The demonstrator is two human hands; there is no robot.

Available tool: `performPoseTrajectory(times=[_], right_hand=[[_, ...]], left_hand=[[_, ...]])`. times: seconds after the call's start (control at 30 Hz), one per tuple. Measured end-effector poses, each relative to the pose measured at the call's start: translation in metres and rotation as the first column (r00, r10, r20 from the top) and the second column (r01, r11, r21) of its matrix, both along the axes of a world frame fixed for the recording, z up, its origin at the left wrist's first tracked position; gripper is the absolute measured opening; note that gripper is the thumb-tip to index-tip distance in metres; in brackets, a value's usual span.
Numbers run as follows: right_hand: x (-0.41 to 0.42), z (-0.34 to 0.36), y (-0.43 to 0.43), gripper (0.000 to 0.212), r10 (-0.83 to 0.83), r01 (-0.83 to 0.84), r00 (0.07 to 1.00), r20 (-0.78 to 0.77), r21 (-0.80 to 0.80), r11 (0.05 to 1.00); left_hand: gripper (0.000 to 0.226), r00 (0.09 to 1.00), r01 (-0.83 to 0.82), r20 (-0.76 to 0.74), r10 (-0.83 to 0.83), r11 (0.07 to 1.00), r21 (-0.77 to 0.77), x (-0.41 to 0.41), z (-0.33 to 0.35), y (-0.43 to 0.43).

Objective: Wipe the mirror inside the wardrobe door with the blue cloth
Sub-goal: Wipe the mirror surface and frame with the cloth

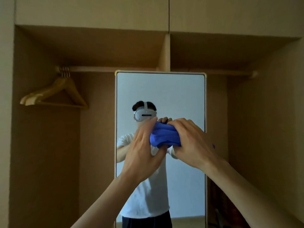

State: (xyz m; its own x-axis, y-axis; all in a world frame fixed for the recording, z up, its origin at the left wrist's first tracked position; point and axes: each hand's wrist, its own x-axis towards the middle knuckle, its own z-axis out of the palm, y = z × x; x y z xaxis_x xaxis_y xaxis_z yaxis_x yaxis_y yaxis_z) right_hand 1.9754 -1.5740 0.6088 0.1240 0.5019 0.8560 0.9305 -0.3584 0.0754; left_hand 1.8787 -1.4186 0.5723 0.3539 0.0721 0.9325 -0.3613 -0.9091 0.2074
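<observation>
Blue cloth (165,137): bunched between left hand (143,150) and right hand (194,142), both closed on it, raised in front of mirror (181,96); contact with glass not discernible. Soft, light, limp, easily compressed, judging by the folds. Grip as a wad in one palm, flat face outward. Mirror rigid, probably fragile; apply moderate, even pressure. Hangers (54,94) at left, well apart.

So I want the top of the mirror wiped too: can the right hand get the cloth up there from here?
Probably yes. The right hand already grips the cloth before the mirror, and the glass above is unobstructed.
</observation>
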Motion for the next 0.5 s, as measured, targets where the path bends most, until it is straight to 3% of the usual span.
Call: performPoseTrajectory(times=[0.2, 0.33, 0.5], right_hand=[[0.018, 0.063, 0.008, 0.043, -0.074, 0.069, 0.986, 0.152, 0.039, 0.997], [0.033, 0.12, 0.011, 0.05, -0.146, 0.15, 0.95, 0.277, 0.009, 0.989], [0.048, 0.179, 0.015, 0.045, -0.201, 0.244, 0.924, 0.324, -0.097, 0.965]], left_hand=[[0.083, 0.994, -0.113, 0.016, 0.112, 0.984, 0.14, 0.012, 0.062, 0.017], [0.089, 0.969, -0.243, 0.028, 0.245, 0.928, 0.282, 0.021, 0.116, 0.036], [0.087, 0.915, -0.388, 0.058, 0.399, 0.831, 0.398, 0.039, 0.176, 0.048]])
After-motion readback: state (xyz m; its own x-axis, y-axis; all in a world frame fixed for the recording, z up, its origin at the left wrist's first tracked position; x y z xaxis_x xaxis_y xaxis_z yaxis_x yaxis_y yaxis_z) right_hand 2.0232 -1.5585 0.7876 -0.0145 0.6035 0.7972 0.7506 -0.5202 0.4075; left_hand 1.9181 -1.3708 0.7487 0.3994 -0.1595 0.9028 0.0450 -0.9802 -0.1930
